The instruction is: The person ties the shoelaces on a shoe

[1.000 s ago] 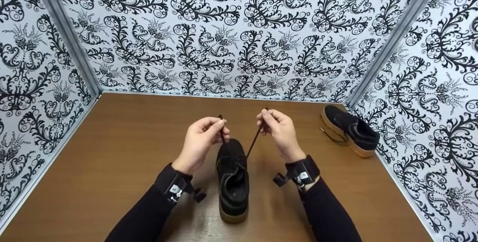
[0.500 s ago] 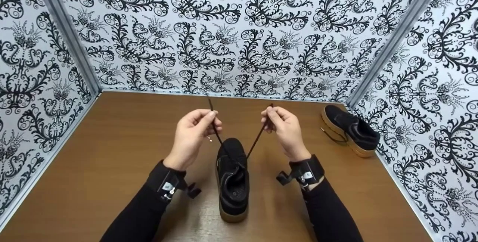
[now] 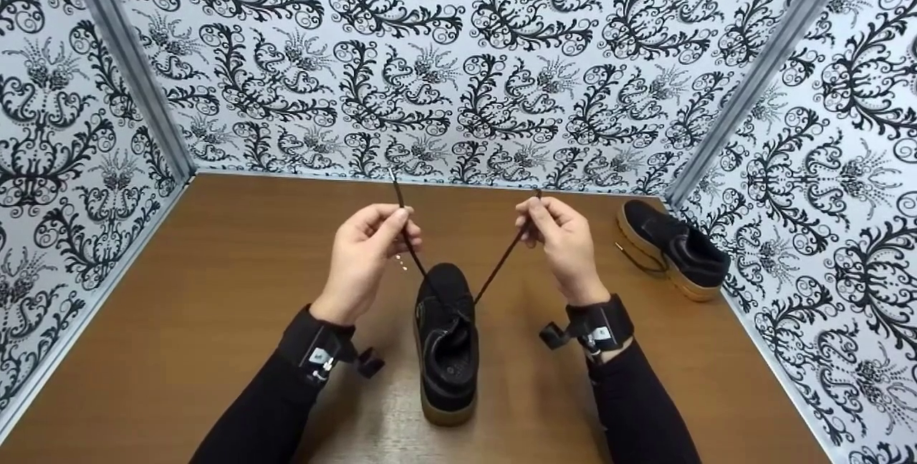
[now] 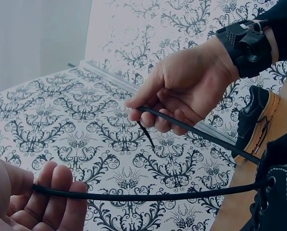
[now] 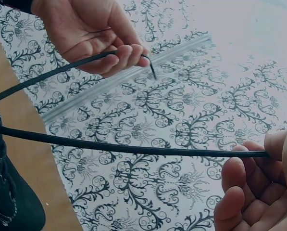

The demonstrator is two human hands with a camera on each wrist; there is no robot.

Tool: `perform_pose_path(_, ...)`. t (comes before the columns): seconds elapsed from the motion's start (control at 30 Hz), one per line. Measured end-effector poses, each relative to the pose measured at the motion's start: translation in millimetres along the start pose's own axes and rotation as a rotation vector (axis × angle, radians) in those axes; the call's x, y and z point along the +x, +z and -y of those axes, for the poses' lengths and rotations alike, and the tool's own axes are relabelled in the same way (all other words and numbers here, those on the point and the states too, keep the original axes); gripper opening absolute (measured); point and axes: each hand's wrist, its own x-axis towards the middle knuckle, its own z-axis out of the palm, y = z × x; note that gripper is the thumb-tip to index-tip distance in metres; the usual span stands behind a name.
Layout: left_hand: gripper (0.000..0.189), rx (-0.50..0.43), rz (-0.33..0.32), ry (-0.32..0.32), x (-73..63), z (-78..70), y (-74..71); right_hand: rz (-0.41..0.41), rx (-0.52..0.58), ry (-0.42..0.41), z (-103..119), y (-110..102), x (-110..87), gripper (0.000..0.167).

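A black sneaker (image 3: 445,349) with a tan sole stands upright on the table, its toe pointing away from me. Above and left of its toe, my left hand (image 3: 364,253) pinches one black shoelace (image 3: 417,261) between thumb and fingers, and the lace's free tip sticks up past them. My right hand (image 3: 562,245), up to the right, pinches the other shoelace end (image 3: 499,267). Both laces spread in a V from the shoe's top eyelets. In the left wrist view the lace comes out of an eyelet (image 4: 271,182) with white stitching beside it.
A second black sneaker (image 3: 672,249) lies at the back right corner, one loose lace beside it. The brown table (image 3: 236,292) is bounded by patterned walls (image 3: 458,70). Small white specks (image 3: 402,263) show near my left hand.
My hands have moved apart and slightly away from me, drawing the two laces into a wider V. More of the left lace's tip now shows. The shoe has stayed in place.
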Motion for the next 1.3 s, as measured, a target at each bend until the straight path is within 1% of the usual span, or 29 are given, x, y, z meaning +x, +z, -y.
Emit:
perform_pose_path(0.27, 0.011, 0.003, -0.022, 0.011, 0.2, -1.7, -2.4, -0.019, -0.008, -0.014, 3.4, -5.3, 1.1, 0.025)
perform_pose_path(0.4, 0.012, 0.011, -0.02, 0.006, 0.7, -1.8, -2.9, -0.028, -0.01, -0.014, 4.1, -8.4, 1.8, 0.024)
perform_pose_path(0.5, 0.012, 0.013, -0.016, 0.003, 0.6, -3.1, -3.0, -0.036, 0.011, -0.005, 5.6, -10.6, 2.5, 0.025)
perform_pose_path(0.67, 0.012, 0.018, -0.024, 0.019, 1.6, -5.1, -3.7, -0.06, 0.066, 0.0, 8.7, -12.5, 3.7, 0.022)
perform_pose_path(0.83, 0.011, 0.008, -0.025, 0.018, 2.3, -4.5, -2.9, -0.063, 0.062, -0.007, 10.3, -11.3, 4.2, 0.021)
perform_pose_path(0.93, 0.011, 0.016, -0.028, 0.011, 3.0, -3.5, -0.4, -0.06, 0.052, -0.025, 10.0, -9.2, 5.2, 0.022)
perform_pose_path(1.1, 0.012, 0.051, -0.037, 0.004, 5.8, 0.0, 7.6, -0.048, 0.039, -0.055, 12.7, -2.6, 6.0, 0.024)
perform_pose_path(1.2, 0.011, 0.073, -0.012, 0.012, 7.5, 4.3, 13.5, -0.04, 0.047, -0.064, 15.6, 1.8, 5.6, 0.022)
perform_pose_path(1.3, 0.01, 0.113, 0.033, 0.02, 7.9, 9.1, 18.7, -0.032, 0.06, -0.065, 17.8, 4.9, 5.2, 0.02)
